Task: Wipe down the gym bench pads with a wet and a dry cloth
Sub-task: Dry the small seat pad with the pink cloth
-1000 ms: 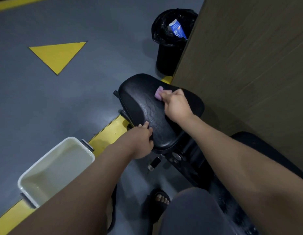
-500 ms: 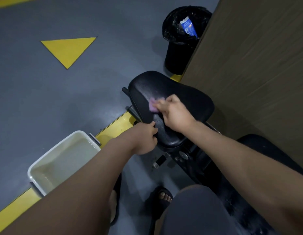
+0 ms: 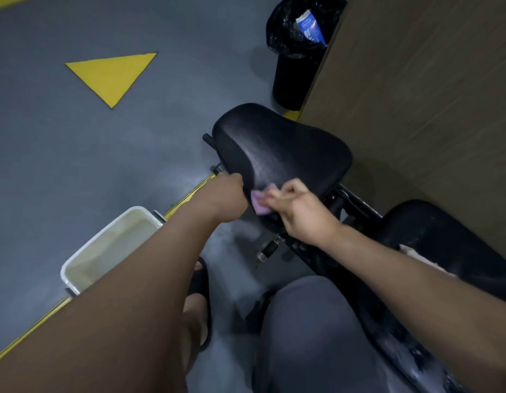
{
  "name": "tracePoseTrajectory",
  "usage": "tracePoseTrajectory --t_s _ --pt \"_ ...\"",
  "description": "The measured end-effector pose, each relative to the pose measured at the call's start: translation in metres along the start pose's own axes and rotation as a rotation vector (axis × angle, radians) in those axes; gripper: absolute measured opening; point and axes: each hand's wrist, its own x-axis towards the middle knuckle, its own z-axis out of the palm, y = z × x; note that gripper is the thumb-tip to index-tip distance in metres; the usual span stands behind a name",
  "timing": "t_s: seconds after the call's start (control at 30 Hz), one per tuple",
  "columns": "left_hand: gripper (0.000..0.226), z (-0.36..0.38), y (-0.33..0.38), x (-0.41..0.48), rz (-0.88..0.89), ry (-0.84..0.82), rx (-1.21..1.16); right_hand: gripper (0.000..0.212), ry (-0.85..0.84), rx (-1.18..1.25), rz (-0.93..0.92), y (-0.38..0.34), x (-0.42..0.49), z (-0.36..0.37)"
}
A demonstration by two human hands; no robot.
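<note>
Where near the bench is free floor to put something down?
Bare grey floor lies between the yellow triangle, the white basin and the seat pad; also between triangle and black bin. Crowded: the pad's near end, where the left hand, the right hand and the pink cloth meet.

Seat pad: right side boxed in by the wood wall panel, narrow gap. Black bin stands just past the far end. Left side opens onto grey floor; white tub sits near-left. Left hand gripping the pad edge and right hand holding a purple cloth crowd the near end; pad top beyond is free.
</note>
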Motion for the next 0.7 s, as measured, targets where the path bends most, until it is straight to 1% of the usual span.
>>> tracePoseTrajectory --t_s 0.07,0.13,0.17,0.2,0.23,0.27,0.3,0.37,0.43,0.5,0.57,0.63,0.7 --pt "0.039 0.004 0.005 0.002 0.0 0.034 -0.047 0.045 -0.02 -0.029 -0.132 0.015 -0.025 0.0" --pt "0.04 0.008 0.014 -0.001 0.043 0.039 -0.075 0.045 0.001 -0.068 -0.127 0.032 -0.034 -0.008" --pt "0.039 0.011 0.019 -0.003 0.071 0.036 -0.086 0.043 0.057 -0.072 -0.087 0.037 -0.035 -0.015" --pt "0.038 0.015 0.024 -0.005 0.096 0.03 -0.088 0.041 0.112 -0.09 0.0 0.039 -0.033 -0.024" --pt "0.039 0.018 0.029 -0.007 0.117 0.012 -0.079 0.04 0.117 -0.111 0.124 0.042 -0.028 -0.03" --pt "0.041 0.022 0.032 -0.008 0.131 -0.01 -0.065 0.041 0.084 -0.14 0.247 0.042 -0.022 -0.035" --pt "0.042 0.025 0.035 -0.008 0.128 -0.041 -0.056 0.042 0.045 -0.155 0.279 0.039 -0.015 -0.038" --pt "0.048 0.031 0.039 -0.009 0.106 -0.103 -0.027 0.036 -0.022 -0.086 0.218 0.031 -0.007 -0.039" --pt "0.049 0.035 0.045 -0.01 0.074 -0.114 0.021 0.037 -0.028 -0.061 0.206 0.029 -0.011 -0.039" --pt "0.051 0.036 0.056 -0.017 0.051 -0.081 0.054 0.041 0.004 -0.069 0.322 0.018 -0.029 -0.051" --pt "0.052 0.039 0.071 -0.027 0.063 0.003 0.056 0.039 0.099 -0.072 0.436 -0.002 -0.058 -0.068" --pt "0.051 0.043 0.089 -0.041 0.1 0.061 0.013 0.039 0.124 -0.098 0.492 -0.023 -0.095 -0.079" --pt "0.053 0.05 0.107 -0.054 0.156 0.082 -0.022 0.044 0.137 -0.138 0.55 -0.036 -0.134 -0.092"
